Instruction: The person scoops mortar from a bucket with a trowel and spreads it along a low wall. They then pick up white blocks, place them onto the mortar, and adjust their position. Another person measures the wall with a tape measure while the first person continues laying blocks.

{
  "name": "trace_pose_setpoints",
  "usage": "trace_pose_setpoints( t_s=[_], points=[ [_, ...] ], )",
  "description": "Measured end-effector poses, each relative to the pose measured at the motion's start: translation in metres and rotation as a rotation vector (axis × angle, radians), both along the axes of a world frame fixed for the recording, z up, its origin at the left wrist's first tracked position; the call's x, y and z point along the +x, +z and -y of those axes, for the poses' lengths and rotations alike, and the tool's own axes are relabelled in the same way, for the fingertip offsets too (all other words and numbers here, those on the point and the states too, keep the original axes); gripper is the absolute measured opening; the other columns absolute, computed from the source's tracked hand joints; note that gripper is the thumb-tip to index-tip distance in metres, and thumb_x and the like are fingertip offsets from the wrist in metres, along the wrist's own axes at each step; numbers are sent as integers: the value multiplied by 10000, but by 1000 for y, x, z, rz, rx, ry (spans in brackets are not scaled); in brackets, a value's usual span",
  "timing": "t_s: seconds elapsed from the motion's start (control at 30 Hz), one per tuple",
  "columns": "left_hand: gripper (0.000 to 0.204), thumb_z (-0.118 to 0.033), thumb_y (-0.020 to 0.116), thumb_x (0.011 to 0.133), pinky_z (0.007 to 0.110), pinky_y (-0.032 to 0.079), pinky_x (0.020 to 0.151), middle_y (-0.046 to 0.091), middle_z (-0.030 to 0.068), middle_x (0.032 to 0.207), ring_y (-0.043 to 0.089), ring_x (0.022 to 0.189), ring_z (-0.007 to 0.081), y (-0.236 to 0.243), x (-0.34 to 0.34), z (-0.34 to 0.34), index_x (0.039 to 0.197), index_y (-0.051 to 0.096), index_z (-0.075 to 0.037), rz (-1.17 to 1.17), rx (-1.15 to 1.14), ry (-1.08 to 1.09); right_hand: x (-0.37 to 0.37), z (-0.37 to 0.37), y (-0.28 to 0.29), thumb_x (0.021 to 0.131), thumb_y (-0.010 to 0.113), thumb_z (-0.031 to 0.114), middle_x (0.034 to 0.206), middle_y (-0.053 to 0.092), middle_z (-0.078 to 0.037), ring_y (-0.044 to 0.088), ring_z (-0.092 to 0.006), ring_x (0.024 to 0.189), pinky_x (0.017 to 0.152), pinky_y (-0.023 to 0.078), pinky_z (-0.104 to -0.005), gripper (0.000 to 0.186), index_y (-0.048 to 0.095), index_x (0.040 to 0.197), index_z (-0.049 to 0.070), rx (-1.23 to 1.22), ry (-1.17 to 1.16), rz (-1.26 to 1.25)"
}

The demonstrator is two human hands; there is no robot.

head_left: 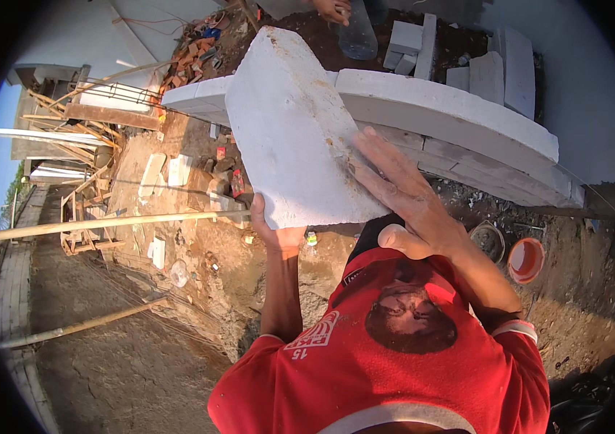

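Observation:
A large white aerated concrete block (289, 137) is tilted up in front of me, its far end over the low block wall (438, 108). The face toward me is smooth, while its right side is rough with brown stains. My left hand (277, 226) grips the lower left corner, with the thumb on the face and the fingers underneath. Against the rough right side lies my right hand (412, 195), its fingers stretched out flat and its thumb apart. Whether the block's far end rests on the wall I cannot tell.
Beyond the wall, another person's hand (333, 10) shows at the top, near several white blocks (487, 76). Broken bricks (195, 54) are heaped at the far left. A bamboo pole (105, 228) crosses the left side. An orange bucket (526, 260) stands at the right.

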State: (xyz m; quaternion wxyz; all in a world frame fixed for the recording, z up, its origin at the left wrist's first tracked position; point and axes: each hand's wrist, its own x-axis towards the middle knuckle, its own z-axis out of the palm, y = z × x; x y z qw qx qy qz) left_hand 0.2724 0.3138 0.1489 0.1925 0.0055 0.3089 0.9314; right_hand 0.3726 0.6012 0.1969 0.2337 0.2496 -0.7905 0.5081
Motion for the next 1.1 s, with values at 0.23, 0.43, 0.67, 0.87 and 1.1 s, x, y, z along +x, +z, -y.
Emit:
trace_pose_setpoints(
  t_s=[0.23, 0.43, 0.67, 0.87, 1.1],
  points=[
    [711, -429, 621, 967, 539, 403, 1160, 525, 135, 1514, 516, 1377, 328, -16, 146, 81, 1544, 407, -74, 226, -137, 333, -47, 72, -65, 1062, 241, 646, 1677, 268, -199, 223, -373, 1565, 1266, 140, -539, 799, 406, 1571, 53, 58, 364, 251],
    [669, -448, 537, 1009, 540, 394, 1163, 503, 131, 1532, 502, 1385, 335, -35, 218, 115, 1558, 394, -92, 287, -122, 417, -46, 133, -108, 1059, 241, 660, 1703, 219, -161, 150, -325, 1589, 1281, 128, -442, 826, 358, 1596, 44, -43, 553, 319],
    [605, -462, 477, 1024, 549, 385, 1171, 515, 104, 1534, 489, 1403, 336, -49, 262, 145, 1533, 457, -137, 553, -66, 484, -103, 207, -176, 1085, 239, 600, 1702, 249, -94, 215, -273, 1572, 1274, 202, -447, 714, 410, 1580, 116, 77, 520, 1061],
    [713, -519, 565, 977, 620, 427, 1124, 529, 151, 1515, 534, 1358, 388, -55, 272, 151, 1541, 433, -104, 672, 14, 451, -119, 216, -227, 1062, 250, 665, 1654, 338, -168, 269, -341, 1547, 1258, 237, -446, 800, 403, 1575, 71, 8, 528, 1104],
    [707, -505, 581, 970, 619, 449, 1101, 545, 149, 1500, 556, 1333, 385, -54, 254, 160, 1532, 448, -99, 674, -15, 328, -127, 200, -216, 1056, 262, 668, 1564, 455, -228, 385, -371, 1486, 1217, 314, -494, 798, 481, 1522, 59, 42, 445, 683]
  ],
)
